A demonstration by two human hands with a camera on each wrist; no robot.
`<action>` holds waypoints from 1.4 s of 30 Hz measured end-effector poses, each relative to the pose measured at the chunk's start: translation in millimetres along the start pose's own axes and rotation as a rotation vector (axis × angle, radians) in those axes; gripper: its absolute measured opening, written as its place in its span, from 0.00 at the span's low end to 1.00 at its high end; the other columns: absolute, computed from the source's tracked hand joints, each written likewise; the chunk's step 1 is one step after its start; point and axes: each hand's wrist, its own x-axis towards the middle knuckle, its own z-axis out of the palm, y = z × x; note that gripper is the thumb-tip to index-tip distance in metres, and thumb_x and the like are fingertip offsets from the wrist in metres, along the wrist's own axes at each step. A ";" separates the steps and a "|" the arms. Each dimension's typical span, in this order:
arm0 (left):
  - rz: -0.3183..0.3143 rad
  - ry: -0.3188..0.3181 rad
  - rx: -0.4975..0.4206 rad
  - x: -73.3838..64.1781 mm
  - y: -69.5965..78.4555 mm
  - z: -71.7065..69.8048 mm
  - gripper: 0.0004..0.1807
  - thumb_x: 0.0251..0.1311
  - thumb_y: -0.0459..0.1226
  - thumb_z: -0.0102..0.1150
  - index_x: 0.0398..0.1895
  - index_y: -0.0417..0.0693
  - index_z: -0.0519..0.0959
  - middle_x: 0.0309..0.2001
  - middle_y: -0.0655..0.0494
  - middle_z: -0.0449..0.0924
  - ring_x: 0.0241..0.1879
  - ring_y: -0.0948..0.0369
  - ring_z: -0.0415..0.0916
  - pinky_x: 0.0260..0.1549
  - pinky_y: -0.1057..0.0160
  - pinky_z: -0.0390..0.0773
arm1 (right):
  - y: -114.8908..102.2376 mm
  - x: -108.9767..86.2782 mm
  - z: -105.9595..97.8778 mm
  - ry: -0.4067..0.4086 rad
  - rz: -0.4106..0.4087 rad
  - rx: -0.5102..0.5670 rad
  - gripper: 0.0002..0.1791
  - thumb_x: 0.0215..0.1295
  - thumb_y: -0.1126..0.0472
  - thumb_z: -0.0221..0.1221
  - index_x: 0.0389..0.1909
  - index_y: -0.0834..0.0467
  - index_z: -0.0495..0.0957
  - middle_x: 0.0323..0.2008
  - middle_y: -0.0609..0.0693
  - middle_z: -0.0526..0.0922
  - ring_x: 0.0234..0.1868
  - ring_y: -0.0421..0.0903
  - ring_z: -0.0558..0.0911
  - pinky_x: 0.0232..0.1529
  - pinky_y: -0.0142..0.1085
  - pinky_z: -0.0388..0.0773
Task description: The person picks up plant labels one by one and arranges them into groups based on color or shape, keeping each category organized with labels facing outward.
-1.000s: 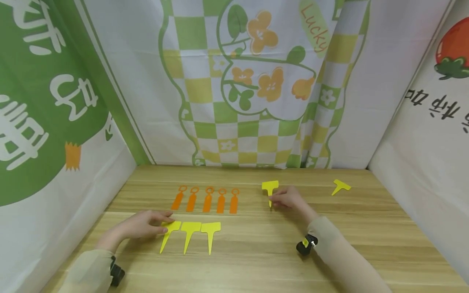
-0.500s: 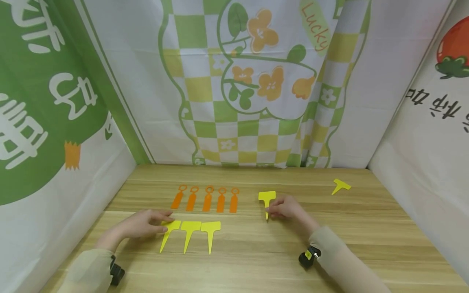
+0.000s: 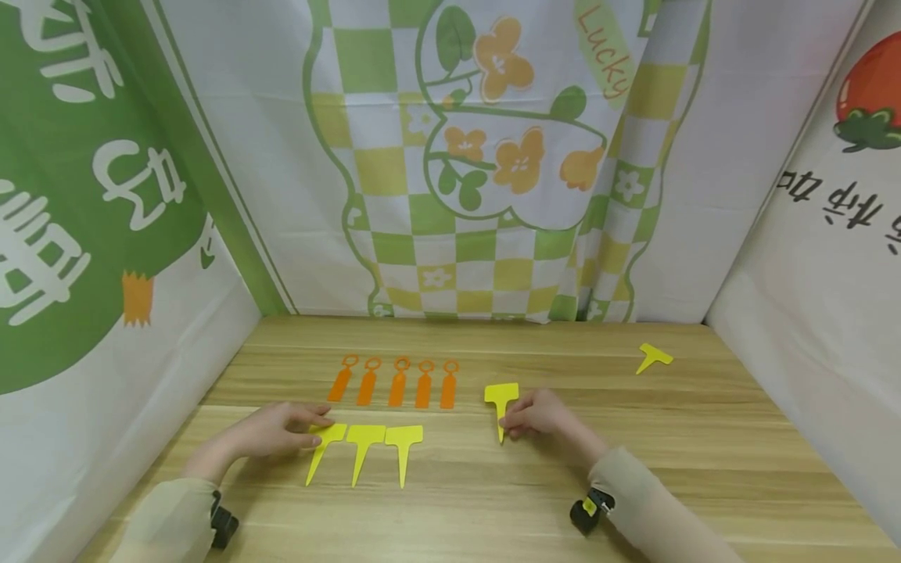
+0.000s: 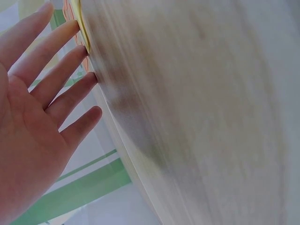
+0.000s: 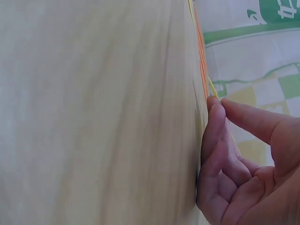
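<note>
My right hand [image 3: 545, 414] pinches the stem of a yellow T-shaped plant label [image 3: 501, 393] between thumb and fingers, its wide head pointing away from me. In the right wrist view the thumb and index fingertip of that hand [image 5: 248, 164] meet on the thin yellow edge. My left hand [image 3: 271, 430] lies with spread fingers touching the head of the leftmost yellow plant label [image 3: 318, 461]. Two more yellow labels, a middle one [image 3: 365, 435] and a right one [image 3: 403, 436], continue that row. The left wrist view shows the left fingers [image 4: 65, 96] straight and apart.
Several orange ring-topped tags [image 3: 397, 389] lie in a row behind the yellow ones. Another yellow plant label [image 3: 653, 356] lies tilted at the far right of the wooden table [image 3: 493, 508]. Printed cloth [image 3: 479, 258] hangs along the back edge and both sides.
My right hand has brought its yellow plant label toward me and a little left, nearer the yellow row. My left hand has stayed in place.
</note>
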 end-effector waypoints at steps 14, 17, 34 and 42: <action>0.001 -0.001 0.012 -0.4 1.7 -0.7 0.24 0.57 0.52 0.60 0.53 0.49 0.80 0.63 0.42 0.71 0.62 0.37 0.66 0.58 0.34 0.63 | -11.6 -5.4 20.0 -0.118 0.032 0.016 0.08 0.53 0.65 0.67 0.30 0.67 0.84 0.20 0.50 0.85 0.20 0.37 0.82 0.23 0.25 0.77; -0.003 -0.003 0.011 -0.5 2.3 -0.9 0.24 0.57 0.52 0.60 0.53 0.49 0.80 0.63 0.42 0.70 0.62 0.37 0.66 0.58 0.34 0.63 | -13.5 -6.2 23.0 -0.134 0.021 0.010 0.08 0.53 0.65 0.67 0.31 0.67 0.84 0.21 0.51 0.86 0.21 0.38 0.83 0.25 0.26 0.79; 0.013 -0.005 0.016 -0.7 2.7 -1.4 0.25 0.58 0.52 0.60 0.54 0.48 0.80 0.64 0.42 0.70 0.62 0.37 0.66 0.58 0.34 0.63 | -26.3 -15.1 49.1 -0.184 -0.011 -0.064 0.06 0.52 0.64 0.68 0.28 0.64 0.84 0.23 0.54 0.87 0.21 0.38 0.84 0.22 0.24 0.76; 0.010 -0.006 0.012 -1.1 3.4 -2.0 0.25 0.58 0.51 0.60 0.54 0.48 0.80 0.64 0.42 0.70 0.62 0.36 0.65 0.58 0.33 0.62 | -30.9 -14.1 58.6 -0.197 -0.007 -0.067 0.06 0.52 0.65 0.68 0.27 0.64 0.83 0.23 0.55 0.87 0.20 0.38 0.83 0.21 0.25 0.76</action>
